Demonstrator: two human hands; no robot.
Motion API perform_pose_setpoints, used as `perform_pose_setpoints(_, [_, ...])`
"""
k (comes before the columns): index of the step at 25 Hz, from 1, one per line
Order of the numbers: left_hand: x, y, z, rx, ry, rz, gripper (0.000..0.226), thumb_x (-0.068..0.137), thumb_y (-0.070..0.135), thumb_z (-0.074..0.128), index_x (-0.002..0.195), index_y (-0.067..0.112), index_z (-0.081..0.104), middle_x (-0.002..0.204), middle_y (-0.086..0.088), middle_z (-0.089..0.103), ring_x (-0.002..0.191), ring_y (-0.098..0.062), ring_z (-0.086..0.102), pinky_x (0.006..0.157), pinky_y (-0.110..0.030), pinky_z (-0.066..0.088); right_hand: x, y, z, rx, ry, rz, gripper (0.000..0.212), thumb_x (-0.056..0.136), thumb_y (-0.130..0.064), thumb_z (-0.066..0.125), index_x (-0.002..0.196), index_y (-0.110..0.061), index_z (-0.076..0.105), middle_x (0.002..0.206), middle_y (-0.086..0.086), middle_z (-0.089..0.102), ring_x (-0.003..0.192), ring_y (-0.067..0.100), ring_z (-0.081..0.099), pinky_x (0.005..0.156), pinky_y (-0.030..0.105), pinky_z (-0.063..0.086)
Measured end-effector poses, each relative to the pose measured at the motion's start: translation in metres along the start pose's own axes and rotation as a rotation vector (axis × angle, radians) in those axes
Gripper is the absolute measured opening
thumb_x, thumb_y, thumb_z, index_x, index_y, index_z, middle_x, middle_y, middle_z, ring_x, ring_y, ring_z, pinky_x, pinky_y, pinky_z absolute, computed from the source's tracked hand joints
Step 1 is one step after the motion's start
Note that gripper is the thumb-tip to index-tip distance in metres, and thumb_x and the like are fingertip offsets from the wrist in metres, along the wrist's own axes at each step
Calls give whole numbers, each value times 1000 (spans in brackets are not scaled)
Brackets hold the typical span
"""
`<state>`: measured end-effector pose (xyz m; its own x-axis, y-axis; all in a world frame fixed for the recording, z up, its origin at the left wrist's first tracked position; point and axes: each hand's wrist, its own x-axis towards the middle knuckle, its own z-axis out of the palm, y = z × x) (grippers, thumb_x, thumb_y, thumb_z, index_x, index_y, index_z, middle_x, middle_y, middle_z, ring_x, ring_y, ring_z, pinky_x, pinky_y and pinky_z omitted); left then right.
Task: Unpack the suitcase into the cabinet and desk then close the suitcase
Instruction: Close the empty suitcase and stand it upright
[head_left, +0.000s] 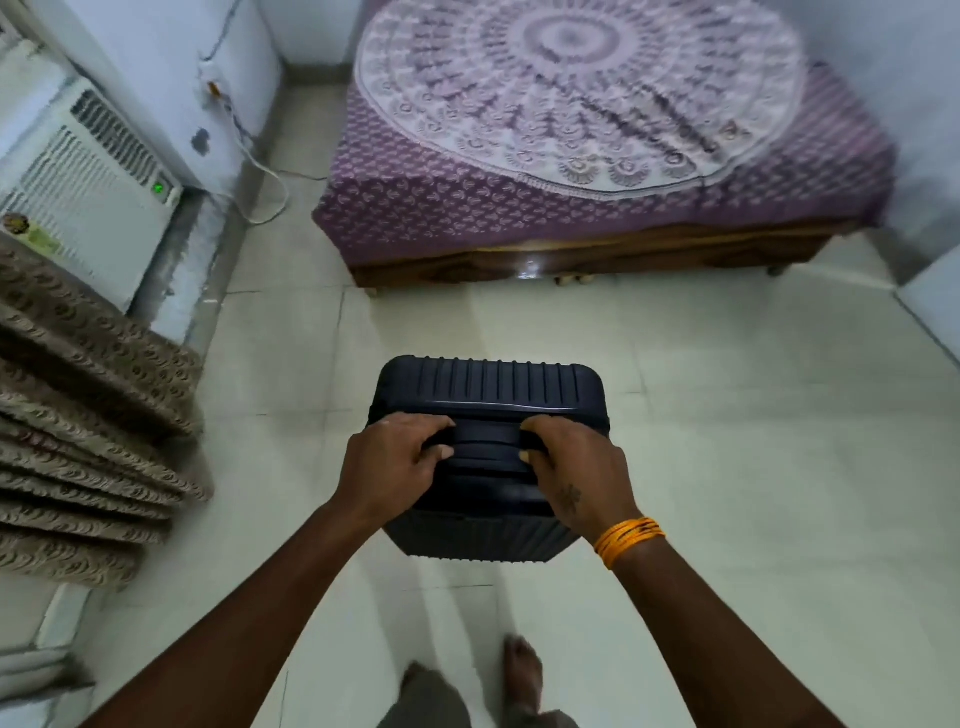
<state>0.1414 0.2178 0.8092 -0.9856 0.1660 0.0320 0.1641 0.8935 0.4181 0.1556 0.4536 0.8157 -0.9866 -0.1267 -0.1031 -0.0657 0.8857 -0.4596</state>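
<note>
Head view, one frame. Dark navy hard-shell suitcase (488, 447) stood upright on the tiled floor (727, 441), shut, ribbed shell facing up toward the camera. It sat in the middle of the room, between the person and the bed (597, 171), well apart from the bed's wooden frame.

Both hands were on the top handle (488, 444) of the suitcase. Left hand (395, 462) gripped the handle's left end, fingers (434, 431) curled over it, thumb tucked against the near side. Right hand (576, 462) gripped the right end the same way, fingers curled round, thumb on the near edge. Neither hand was released; both clenched on the handle. Whether the case was lifted off the floor or resting on it: couldn't tell, wheels not visible.

Right wrist carried orange thread bands (628, 540); a small dark mark showed on the back of that hand. Both forearms were bare and ran in from the bottom of the frame.

Bed had a purple printed sheet with a large round white pattern on top. Left side: a white air-conditioner unit (88, 192) with a green light lit, set in the wall, and below it a stack of folded brown patterned bedding (88, 426). A white cable (260, 176) ran down the wall to the floor near the bed's corner.

Person's bare foot (522, 675) was on the tiles behind the suitcase, blurred.
</note>
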Motion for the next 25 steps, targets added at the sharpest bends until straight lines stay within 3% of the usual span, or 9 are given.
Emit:
perform_pose_setpoints(6, [24,104,9,-47,-80,314,30,91,31,78,121,30,76,116,9,78,108,-18,72,91,-37,57,-81,46,-75,-50,142,260,29,102,-34,57,130,-33,61,128,-10,67,116,20,63,90,38,53])
perform_pose_setpoints(14, [36,239,40,-77,-234,832,31,87,34,82,118,32,77,109,10,79,97,-19,75,78,-36,59,-204,83,-112,-56,452,701,29,97,-31,63,126,-31,66,124,-7,71,112,22,65,86,38,55])
perform_pose_setpoints(20, [-30,388,72,-107,-383,1211,31,93,40,74,124,35,75,122,13,76,115,-16,70,89,-33,54,-342,112,-125,-68,674,1050,27,97,-33,64,124,-32,67,120,-10,72,108,20,67,81,36,55])
perform_pose_setpoints(25, [-141,513,117,-116,-548,1459,33,96,44,67,129,39,71,128,19,72,124,-11,63,97,-32,51,-490,136,-129,-65,734,1304,32,99,-38,61,131,-35,64,124,-13,70,112,18,66,83,34,53])
